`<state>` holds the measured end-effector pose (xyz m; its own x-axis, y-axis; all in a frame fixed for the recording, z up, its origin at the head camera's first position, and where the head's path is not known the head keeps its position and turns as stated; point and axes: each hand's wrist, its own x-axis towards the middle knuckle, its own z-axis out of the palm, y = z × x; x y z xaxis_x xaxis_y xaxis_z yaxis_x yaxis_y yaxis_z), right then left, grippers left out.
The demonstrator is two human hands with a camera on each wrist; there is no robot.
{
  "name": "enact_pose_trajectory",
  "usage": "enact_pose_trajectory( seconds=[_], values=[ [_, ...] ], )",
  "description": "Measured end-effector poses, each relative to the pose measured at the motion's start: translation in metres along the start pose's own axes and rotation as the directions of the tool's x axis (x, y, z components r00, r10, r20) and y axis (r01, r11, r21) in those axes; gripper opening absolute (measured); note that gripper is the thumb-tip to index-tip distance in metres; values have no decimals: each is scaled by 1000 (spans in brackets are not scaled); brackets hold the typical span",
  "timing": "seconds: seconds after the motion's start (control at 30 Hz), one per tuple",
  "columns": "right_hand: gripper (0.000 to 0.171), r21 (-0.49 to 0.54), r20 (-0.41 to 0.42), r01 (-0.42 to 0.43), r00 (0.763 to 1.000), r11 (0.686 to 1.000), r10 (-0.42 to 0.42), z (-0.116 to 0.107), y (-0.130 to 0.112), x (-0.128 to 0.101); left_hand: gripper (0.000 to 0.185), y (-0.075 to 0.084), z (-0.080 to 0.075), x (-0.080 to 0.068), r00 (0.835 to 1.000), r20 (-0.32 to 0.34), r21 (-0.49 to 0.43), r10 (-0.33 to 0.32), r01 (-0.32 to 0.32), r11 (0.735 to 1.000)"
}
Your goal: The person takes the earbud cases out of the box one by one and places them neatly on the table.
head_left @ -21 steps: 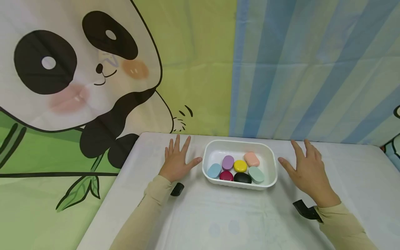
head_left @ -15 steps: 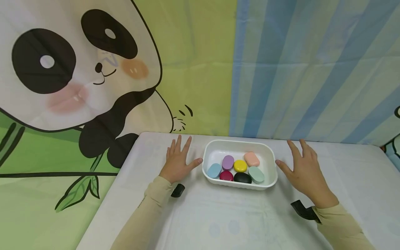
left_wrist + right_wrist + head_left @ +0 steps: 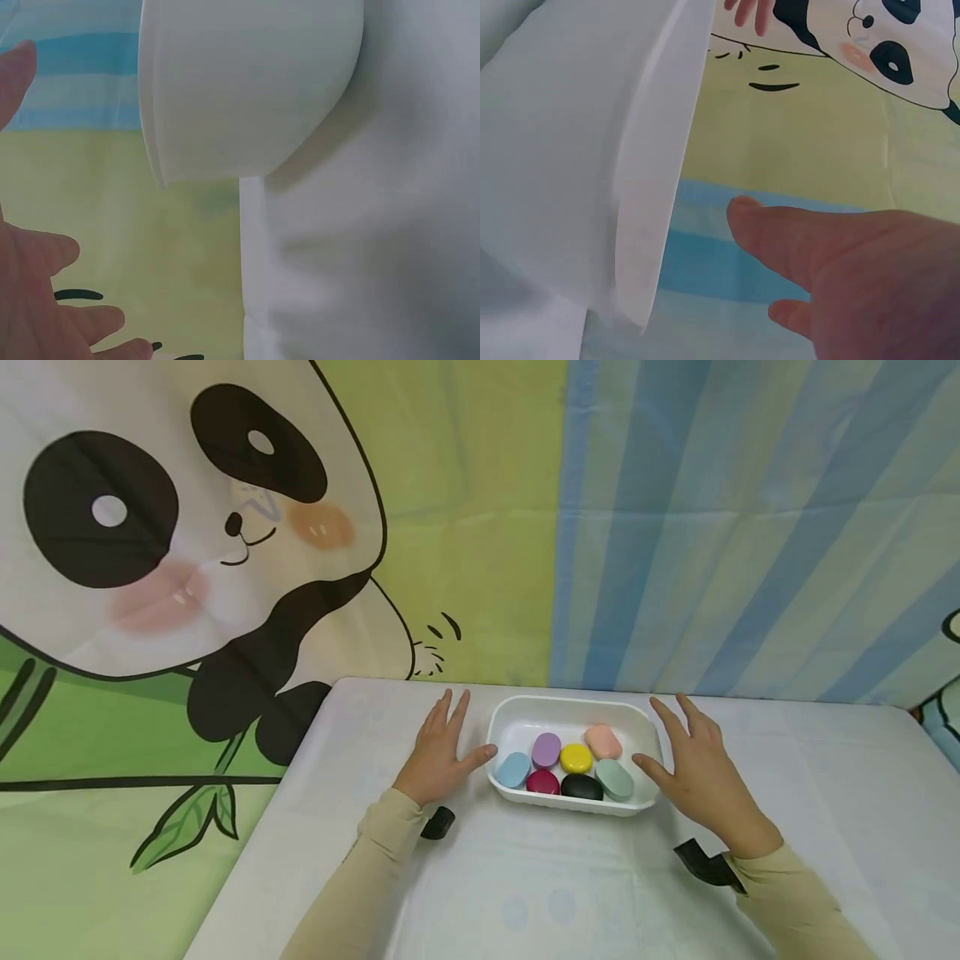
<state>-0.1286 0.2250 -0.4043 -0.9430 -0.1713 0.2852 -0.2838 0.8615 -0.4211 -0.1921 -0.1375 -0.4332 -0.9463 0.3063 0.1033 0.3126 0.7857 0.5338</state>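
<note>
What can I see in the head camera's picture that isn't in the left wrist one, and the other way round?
Only the head view: the seven coloured pieces lying inside the white tray, the right hand, and the big panda face printed behind the table.

Only the left wrist view: a close-up, from the side, of the tray's outer end wall.

Both: the left hand, the tray itself, the white table, and the yellow-green and blue-striped backdrop.
</note>
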Motion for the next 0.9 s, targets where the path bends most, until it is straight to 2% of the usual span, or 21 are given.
enact_pose_trajectory(
  seconds=[0.23, 0.63, 0.9],
  values=[
    [84, 24, 77, 13, 997, 1000, -15, 8, -10, 3, 97, 3, 7, -1, 999, 41, -34, 7, -6, 999],
    [82, 6, 146, 54, 988, 999, -54, 19, -19, 6, 100, 10, 20, -3, 998, 57, -73, 19, -15, 997],
    [77, 24, 221, 98, 970, 995, -101, 25, -25, 11, 100, 13, 26, -3, 997, 56, -65, 60, -56, 996]
  ],
)
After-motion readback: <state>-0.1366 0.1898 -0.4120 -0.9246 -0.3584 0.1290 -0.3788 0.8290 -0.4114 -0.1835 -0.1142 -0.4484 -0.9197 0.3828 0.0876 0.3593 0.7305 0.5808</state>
